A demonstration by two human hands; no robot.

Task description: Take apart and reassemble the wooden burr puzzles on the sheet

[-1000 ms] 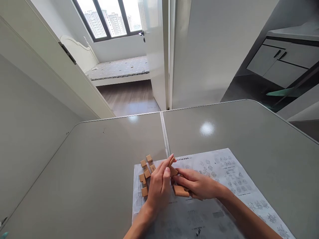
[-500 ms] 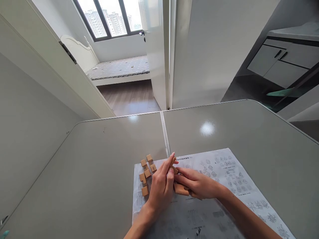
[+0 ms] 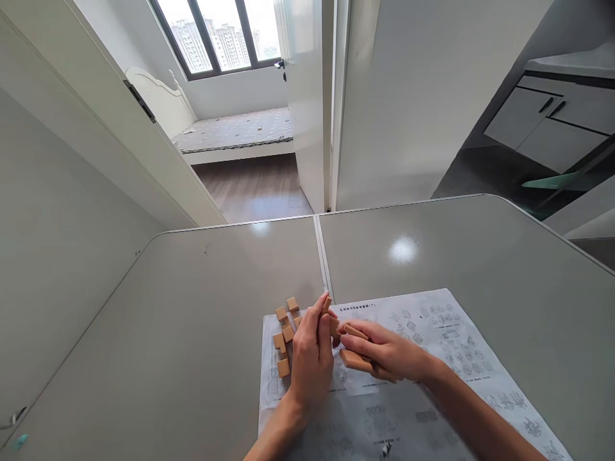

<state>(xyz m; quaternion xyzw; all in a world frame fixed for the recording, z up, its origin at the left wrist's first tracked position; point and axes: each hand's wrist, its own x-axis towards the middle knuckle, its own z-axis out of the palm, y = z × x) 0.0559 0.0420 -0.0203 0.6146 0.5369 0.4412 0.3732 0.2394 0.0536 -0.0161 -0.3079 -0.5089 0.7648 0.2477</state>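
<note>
My left hand (image 3: pixel 311 349) is closed around wooden puzzle pieces (image 3: pixel 331 324), whose ends stick out past the thumb and fingertips. A small gap away, my right hand (image 3: pixel 384 351) grips other wooden pieces (image 3: pixel 356 360), some jutting out below and in front of its fingers. How many pieces each hand has is hidden by the fingers. Just left of my left hand, several notched wooden blocks (image 3: pixel 283 367) lie in a loose cluster. Under both hands spreads a printed paper sheet (image 3: pixel 432 320) with small line drawings of block shapes.
The grey table (image 3: pixel 230 275) has a pale seam (image 3: pixel 321 250) running away from me and a raised light edge. Beyond it are an open door (image 3: pixel 307 115), a bed (image 3: pixel 240 131) under a window, and a cabinet (image 3: pixel 542 115) at the right.
My right hand has drawn away to the right from my left hand with pieces in its grip, leaving a gap between them. The view has shifted slightly.
</note>
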